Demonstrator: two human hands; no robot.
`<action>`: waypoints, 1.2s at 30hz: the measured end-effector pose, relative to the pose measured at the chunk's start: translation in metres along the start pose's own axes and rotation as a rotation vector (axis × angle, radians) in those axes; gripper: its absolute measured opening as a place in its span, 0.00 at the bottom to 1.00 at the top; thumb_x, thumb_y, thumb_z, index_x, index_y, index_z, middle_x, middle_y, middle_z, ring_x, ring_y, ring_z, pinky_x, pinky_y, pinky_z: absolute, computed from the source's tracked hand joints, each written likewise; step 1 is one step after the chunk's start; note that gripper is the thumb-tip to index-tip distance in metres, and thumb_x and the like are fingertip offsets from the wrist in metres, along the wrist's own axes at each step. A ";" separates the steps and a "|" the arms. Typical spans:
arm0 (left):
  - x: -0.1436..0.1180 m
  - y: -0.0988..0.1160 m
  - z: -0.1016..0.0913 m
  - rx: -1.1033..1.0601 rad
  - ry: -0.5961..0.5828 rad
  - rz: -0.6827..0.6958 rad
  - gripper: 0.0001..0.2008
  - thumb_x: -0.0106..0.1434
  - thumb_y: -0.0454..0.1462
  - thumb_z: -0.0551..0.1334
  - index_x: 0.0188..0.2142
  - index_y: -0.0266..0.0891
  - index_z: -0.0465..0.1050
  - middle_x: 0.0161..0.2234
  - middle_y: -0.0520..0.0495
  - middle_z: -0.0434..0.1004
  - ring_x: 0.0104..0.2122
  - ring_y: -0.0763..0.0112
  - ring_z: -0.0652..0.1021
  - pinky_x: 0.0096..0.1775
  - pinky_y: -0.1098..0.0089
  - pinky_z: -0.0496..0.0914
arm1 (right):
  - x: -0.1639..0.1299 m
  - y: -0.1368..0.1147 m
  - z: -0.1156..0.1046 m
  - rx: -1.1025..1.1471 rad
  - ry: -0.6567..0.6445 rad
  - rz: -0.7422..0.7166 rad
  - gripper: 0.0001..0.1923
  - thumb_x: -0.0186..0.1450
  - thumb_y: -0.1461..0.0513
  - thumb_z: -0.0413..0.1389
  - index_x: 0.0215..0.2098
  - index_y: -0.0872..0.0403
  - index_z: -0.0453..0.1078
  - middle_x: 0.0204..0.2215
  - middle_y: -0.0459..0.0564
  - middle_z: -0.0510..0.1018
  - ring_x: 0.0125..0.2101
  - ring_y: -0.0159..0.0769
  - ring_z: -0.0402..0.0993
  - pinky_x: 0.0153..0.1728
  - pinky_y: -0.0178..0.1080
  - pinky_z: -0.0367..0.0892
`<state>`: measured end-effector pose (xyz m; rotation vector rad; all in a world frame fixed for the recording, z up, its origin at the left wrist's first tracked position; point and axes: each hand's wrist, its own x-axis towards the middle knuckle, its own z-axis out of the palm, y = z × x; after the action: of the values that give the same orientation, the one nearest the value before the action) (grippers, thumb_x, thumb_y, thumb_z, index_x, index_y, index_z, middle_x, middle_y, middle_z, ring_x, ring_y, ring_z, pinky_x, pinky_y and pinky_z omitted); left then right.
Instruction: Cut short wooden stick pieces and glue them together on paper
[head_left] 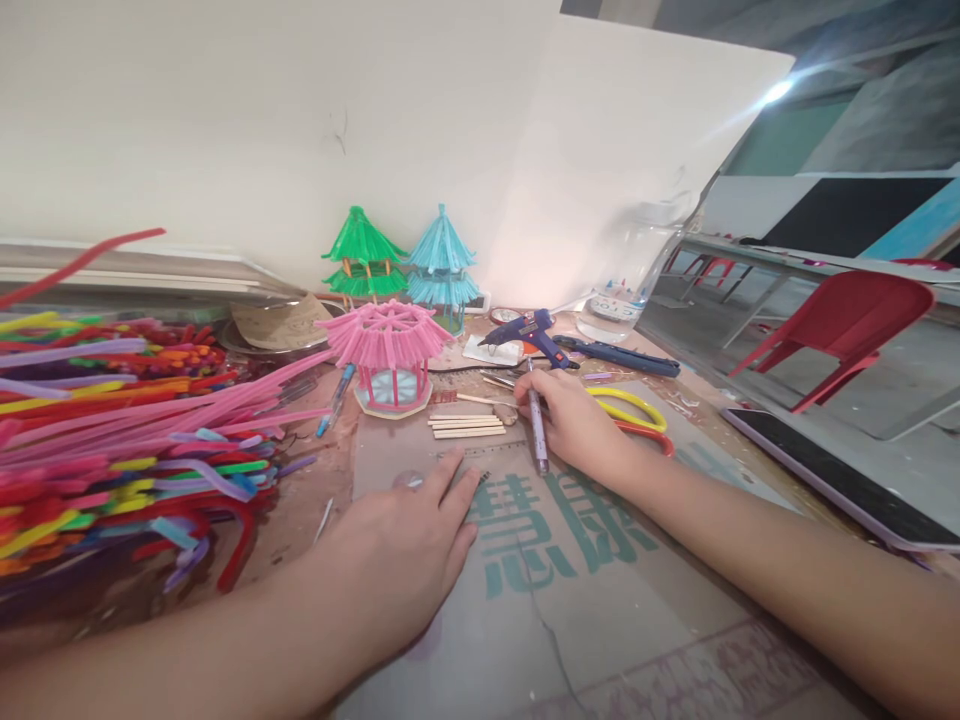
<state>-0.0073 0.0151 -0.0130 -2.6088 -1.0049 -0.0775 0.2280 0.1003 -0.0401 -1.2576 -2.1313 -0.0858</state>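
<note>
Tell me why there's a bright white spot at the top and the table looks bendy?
Head view: a lamp flares top right, streaking glare; the wide lens curves the table's edge and stretches both arms; the pipe cleaners blur at the left edge.

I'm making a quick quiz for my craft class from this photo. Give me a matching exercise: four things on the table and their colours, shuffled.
Things:
1. Pavilion nearest the hands
2. Glue gun
3. Chair
4. Back left pavilion

Colours:
A. red
B. green
C. pink
D. blue

Pairs: 1-C, 2-D, 3-A, 4-B
</note>
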 end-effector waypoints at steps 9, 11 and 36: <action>-0.003 -0.002 0.002 -0.014 -0.003 0.027 0.19 0.70 0.35 0.54 0.59 0.38 0.70 0.61 0.37 0.69 0.48 0.59 0.79 0.37 0.67 0.76 | -0.004 -0.016 -0.011 0.252 0.108 0.014 0.07 0.61 0.67 0.52 0.37 0.50 0.61 0.33 0.48 0.73 0.33 0.37 0.70 0.34 0.37 0.65; -0.004 -0.002 0.004 -0.011 0.021 0.029 0.18 0.69 0.34 0.55 0.57 0.40 0.72 0.61 0.38 0.68 0.50 0.58 0.78 0.39 0.66 0.75 | -0.007 -0.021 -0.013 0.254 0.051 -0.076 0.10 0.60 0.68 0.52 0.38 0.50 0.61 0.34 0.48 0.73 0.34 0.38 0.70 0.36 0.38 0.65; -0.004 0.003 0.007 0.118 -0.028 0.055 0.21 0.68 0.36 0.55 0.59 0.35 0.69 0.60 0.37 0.70 0.43 0.54 0.81 0.27 0.65 0.75 | -0.014 -0.040 -0.016 0.255 -0.193 -0.303 0.05 0.67 0.67 0.51 0.34 0.50 0.62 0.34 0.50 0.76 0.35 0.38 0.72 0.36 0.38 0.67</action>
<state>-0.0085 0.0130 -0.0213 -2.5347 -0.9179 0.0309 0.2085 0.0622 -0.0251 -0.8185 -2.3966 0.1802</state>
